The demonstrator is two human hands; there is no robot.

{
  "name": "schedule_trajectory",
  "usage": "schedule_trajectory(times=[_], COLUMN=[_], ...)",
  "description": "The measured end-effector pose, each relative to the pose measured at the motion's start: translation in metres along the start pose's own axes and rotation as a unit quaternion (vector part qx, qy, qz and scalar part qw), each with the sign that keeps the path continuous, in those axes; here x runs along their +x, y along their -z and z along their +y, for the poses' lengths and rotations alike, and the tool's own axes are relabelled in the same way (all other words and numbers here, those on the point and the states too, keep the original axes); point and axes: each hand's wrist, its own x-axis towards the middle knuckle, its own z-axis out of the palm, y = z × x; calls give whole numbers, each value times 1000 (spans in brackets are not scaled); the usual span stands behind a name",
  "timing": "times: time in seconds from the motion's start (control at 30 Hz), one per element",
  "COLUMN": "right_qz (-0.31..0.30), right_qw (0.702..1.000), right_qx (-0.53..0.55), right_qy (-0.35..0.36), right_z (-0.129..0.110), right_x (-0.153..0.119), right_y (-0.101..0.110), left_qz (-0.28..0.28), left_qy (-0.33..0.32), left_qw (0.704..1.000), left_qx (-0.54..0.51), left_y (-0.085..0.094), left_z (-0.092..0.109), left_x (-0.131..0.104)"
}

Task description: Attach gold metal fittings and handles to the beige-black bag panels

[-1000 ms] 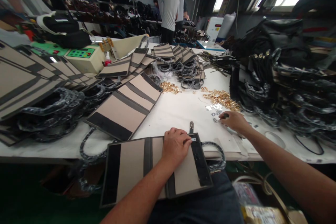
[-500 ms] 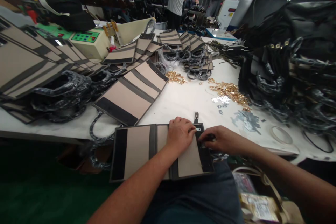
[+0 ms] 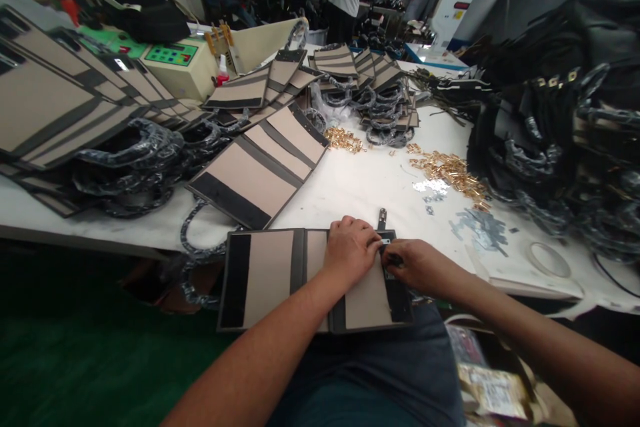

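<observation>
A beige and black bag panel [image 3: 270,273] lies unfolded across my lap at the table edge. My left hand [image 3: 353,250] rests on its right part, fingers bent together, with the fingertips at a small metal plate [image 3: 385,241] on the black strip. Right beside it, my right hand [image 3: 417,263] is closed around a small dark tool [image 3: 395,259], mostly hidden by the fingers. The tool's tip is close to the plate; whether they touch I cannot tell. A narrow black tab with holes [image 3: 382,219] sticks out beyond the panel's top edge.
Similar panels [image 3: 260,167] with plastic-wrapped handles are piled left and behind on the white table [image 3: 350,180]. Gold-coloured fittings [image 3: 450,173], grey metal plates [image 3: 483,230] and a tape roll [image 3: 549,259] lie to the right. Black bags [image 3: 530,133] are heaped beyond. People work in the background.
The camera view has shifted slightly, so the scene sits further right. My right hand has come closer to the metal plate and my left fingertips. The panel stays on my lap.
</observation>
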Motion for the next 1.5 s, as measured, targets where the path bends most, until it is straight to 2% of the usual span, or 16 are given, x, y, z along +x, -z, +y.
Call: schedule_trajectory(times=[0.23,0.43,0.6,0.87,1.03,1.2,1.5], right_qz=[-4,24,18,50,61,92,100], right_qw=[1000,999,999,996,995,994,993], right_qx=[-8,3,4,67,65,47,67], right_qy=[-29,-44,-29,20,38,30,10], right_z=[0,-1,2,21,29,33,29], right_x=[-7,-7,-9,-29,-38,-40,-37], right_y=[-5,-8,-11,-18,-25,-33,-41], left_qz=[9,-1,9,6,9,6,19], left_qy=[-4,-1,-5,-2,-5,-8,-11], left_qw=[1000,1000,1000,1000,1000,1000,1000], left_qx=[3,4,0,-7,-4,4,5], left_y=[0,-1,0,-1,0,-1,-2], left_z=[0,-2,-1,-1,-1,-1,-1], left_x=[-1,-1,-1,-1,-1,-1,0])
